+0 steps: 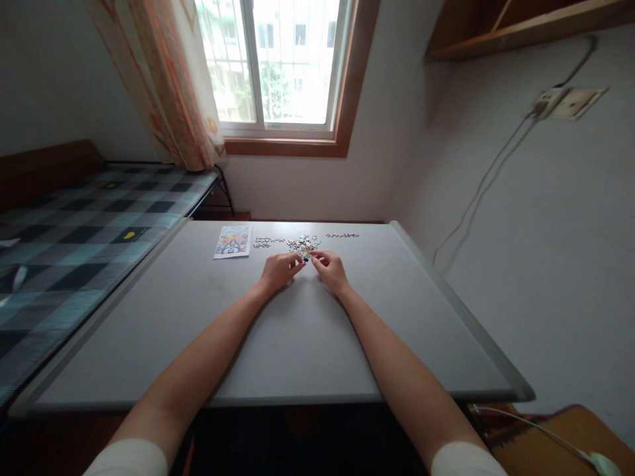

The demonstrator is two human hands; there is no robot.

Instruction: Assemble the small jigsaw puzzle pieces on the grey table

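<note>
Jigsaw pieces (pixel 302 242) lie in a loose pile on the white table (pixel 297 344), just beyond my fingertips. My left hand (pixel 280 270) comes in from the left at the near edge of the pile, its fingers closed on a small dark piece. Opposite it, my right hand (pixel 330 268) has thumb and fingers pinched at a small pale and yellowish piece. The two sets of fingertips almost meet. Whether these pieces are joined is too small to tell.
Left of the pile are short rows of pieces (pixel 262 242) and a printed picture sheet (pixel 233 242). Another row of pieces (pixel 342 235) lies to the right. A checked bed (pixel 99 211) adjoins the table's left, a wall (pixel 520 231) its right.
</note>
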